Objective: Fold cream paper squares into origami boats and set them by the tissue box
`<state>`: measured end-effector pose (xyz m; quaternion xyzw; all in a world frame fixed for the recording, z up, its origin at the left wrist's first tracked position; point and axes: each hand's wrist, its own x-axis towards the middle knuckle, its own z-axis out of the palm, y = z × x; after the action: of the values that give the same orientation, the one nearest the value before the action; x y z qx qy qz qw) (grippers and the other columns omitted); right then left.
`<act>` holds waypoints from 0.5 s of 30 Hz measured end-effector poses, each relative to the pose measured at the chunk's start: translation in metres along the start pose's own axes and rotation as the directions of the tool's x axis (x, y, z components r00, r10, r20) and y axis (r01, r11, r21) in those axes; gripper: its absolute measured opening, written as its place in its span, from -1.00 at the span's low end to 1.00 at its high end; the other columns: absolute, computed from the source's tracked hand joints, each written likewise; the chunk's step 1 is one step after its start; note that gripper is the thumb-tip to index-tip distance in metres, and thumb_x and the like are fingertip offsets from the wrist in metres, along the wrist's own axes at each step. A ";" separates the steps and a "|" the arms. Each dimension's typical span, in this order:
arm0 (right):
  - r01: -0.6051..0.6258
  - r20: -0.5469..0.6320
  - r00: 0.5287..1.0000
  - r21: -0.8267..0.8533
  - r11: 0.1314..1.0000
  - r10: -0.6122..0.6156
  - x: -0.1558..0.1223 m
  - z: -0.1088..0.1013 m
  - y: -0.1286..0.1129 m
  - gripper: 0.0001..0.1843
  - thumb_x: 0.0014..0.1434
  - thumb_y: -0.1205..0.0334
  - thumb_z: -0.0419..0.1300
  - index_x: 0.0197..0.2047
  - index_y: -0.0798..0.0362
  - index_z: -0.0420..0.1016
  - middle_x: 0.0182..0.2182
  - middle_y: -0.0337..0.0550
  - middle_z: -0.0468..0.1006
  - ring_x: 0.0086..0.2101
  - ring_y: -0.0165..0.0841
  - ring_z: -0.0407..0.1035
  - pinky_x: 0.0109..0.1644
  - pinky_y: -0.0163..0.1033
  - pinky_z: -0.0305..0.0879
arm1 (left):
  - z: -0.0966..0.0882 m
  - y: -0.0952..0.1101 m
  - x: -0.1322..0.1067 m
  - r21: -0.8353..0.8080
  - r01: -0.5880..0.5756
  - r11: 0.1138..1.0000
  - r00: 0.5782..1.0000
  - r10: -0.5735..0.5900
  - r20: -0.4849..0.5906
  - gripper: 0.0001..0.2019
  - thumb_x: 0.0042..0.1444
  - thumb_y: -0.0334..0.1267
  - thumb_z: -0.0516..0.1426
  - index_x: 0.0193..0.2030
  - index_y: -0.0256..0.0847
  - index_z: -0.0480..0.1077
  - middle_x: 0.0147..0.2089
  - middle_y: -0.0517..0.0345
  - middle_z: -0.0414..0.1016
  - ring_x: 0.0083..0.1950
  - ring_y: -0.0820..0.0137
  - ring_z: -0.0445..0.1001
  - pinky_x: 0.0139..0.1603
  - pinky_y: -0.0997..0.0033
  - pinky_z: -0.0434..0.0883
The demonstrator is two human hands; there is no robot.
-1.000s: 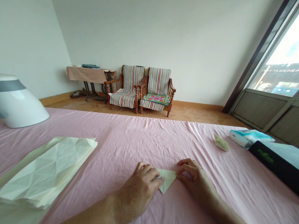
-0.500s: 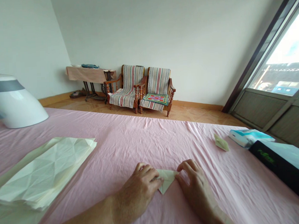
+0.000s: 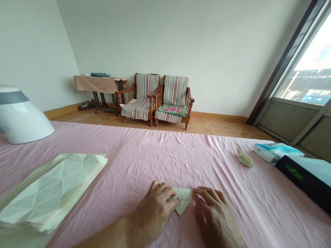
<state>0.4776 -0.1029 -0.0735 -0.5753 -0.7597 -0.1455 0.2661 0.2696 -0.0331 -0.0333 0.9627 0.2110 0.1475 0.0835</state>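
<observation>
A small folded paper [image 3: 185,198], pale and pointed toward me, lies on the pink cloth between my hands. My left hand [image 3: 155,205] grips its left end, thumb on top and fingers curled. At the right corner, my right hand [image 3: 214,213] holds the edge between thumb and bent fingers; its fingertips partly cover that corner. Another folded paper piece [image 3: 245,158], yellowish, sits farther off to the right. On the left is a stack of creased paper sheets [image 3: 55,187].
The pink tablecloth [image 3: 156,157] is wrinkled. A white and grey kettle-like vessel [image 3: 22,119] stands at the far left. A blue-and-white packet [image 3: 276,152] and a black box [image 3: 308,187] lie at the right. Two wooden armchairs [image 3: 150,102] stand beyond the table.
My right hand has turned flatter and lower, its fingers now lying closer together at the paper's right corner. My left hand and the folded paper have hardly moved.
</observation>
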 end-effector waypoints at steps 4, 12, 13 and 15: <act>0.074 -0.081 0.994 -0.073 0.995 -0.080 -0.007 0.003 -0.004 -0.54 0.05 0.50 0.02 -0.02 -0.02 0.46 -0.09 -0.19 0.59 -0.06 -0.22 0.44 -0.03 -0.12 0.20 | -0.001 0.001 0.000 -0.002 -0.004 1.000 1.000 0.004 0.012 -0.85 0.28 -0.44 0.03 -0.10 -0.19 0.39 -0.10 0.08 0.41 -0.05 0.24 0.32 0.02 0.19 0.20; 0.129 -0.063 0.989 -0.033 0.991 -0.131 -0.012 0.004 -0.004 -0.52 0.12 0.49 0.02 0.09 0.04 0.42 -0.01 -0.16 0.56 -0.03 -0.29 0.45 0.06 -0.16 0.22 | -0.006 -0.001 0.001 -0.066 0.007 0.998 1.000 -0.007 0.009 -0.82 0.23 -0.49 0.08 -0.11 -0.18 0.39 -0.11 0.12 0.42 -0.06 0.28 0.33 0.01 0.24 0.21; 0.142 -0.043 0.989 -0.015 0.990 -0.142 -0.013 0.004 -0.002 -0.52 0.12 0.49 0.02 0.10 0.04 0.42 0.01 -0.16 0.55 -0.01 -0.30 0.43 0.06 -0.17 0.23 | -0.008 -0.003 0.001 -0.085 0.016 0.996 1.000 -0.015 0.012 -0.83 0.21 -0.48 0.10 -0.11 -0.18 0.40 -0.11 0.13 0.43 -0.06 0.28 0.33 0.01 0.25 0.21; 0.164 -0.015 0.986 0.009 0.986 -0.164 -0.013 0.006 0.001 -0.51 0.13 0.48 0.03 0.11 0.05 0.41 0.04 -0.14 0.52 0.02 -0.29 0.41 0.08 -0.16 0.25 | -0.014 -0.009 0.002 -0.122 0.040 0.992 0.999 -0.039 0.012 -0.81 0.13 -0.44 0.18 -0.11 -0.17 0.41 -0.12 0.13 0.43 -0.06 0.27 0.33 0.02 0.25 0.21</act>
<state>0.4797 -0.1104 -0.0859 -0.5083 -0.8034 -0.1669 0.2614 0.2631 -0.0225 -0.0221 0.9521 0.2201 0.1540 0.1461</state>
